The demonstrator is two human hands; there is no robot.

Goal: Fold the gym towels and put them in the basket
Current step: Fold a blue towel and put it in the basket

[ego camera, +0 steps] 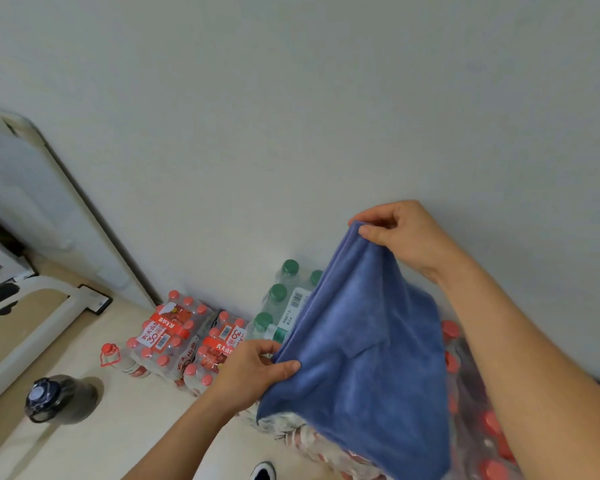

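1. My right hand [402, 233] pinches the top corner of the blue towel [368, 358] between thumb and curled fingers. My left hand [253, 370] pinches its lower left edge the same way.
2. The towel hangs in the air between them, slanted, its bottom draped just over the wrapped bottles below.
3. Risk: both holds are fingertip pinches on thick cloth, so a slip would drop that end onto the bottles or the floor [118, 427].
4. Risk: the corners sit uneven, so I judge a fold from here would come out skewed.
5. Count: one towel, two hands, two red-capped packs [174, 327], with more at the right that I cannot count, one green-capped pack [278, 306], one loose bottle [111, 358], one dark jug [54, 398].
6. No basket is in view.
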